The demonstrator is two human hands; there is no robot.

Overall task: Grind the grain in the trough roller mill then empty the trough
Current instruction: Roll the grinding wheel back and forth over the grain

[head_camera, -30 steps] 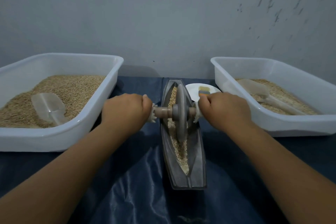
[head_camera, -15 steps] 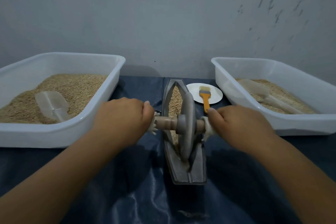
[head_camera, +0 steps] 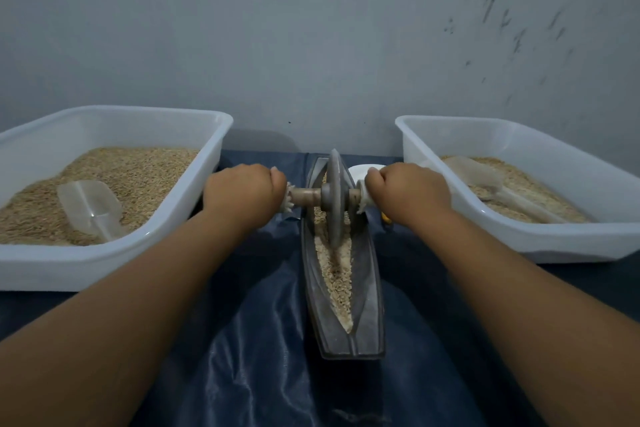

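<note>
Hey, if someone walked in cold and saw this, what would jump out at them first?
Dead centre, two hands, left hand and right hand, grip the axle of a stone wheel standing in a long dark trough of grain. Flanking it sit two white tubs, the left tub and right tub, each holding grain and a clear scoop.

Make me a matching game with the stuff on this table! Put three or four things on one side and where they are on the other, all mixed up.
Things:
1. grinding wheel
2. clear scoop
3. left hand
4. white plate

Places:
A. lying on the grain in the left tub
B. gripping the axle's left end
C. standing in the dark trough
D. behind the right hand, mostly hidden

Pairs: 1-C, 2-A, 3-B, 4-D
</note>
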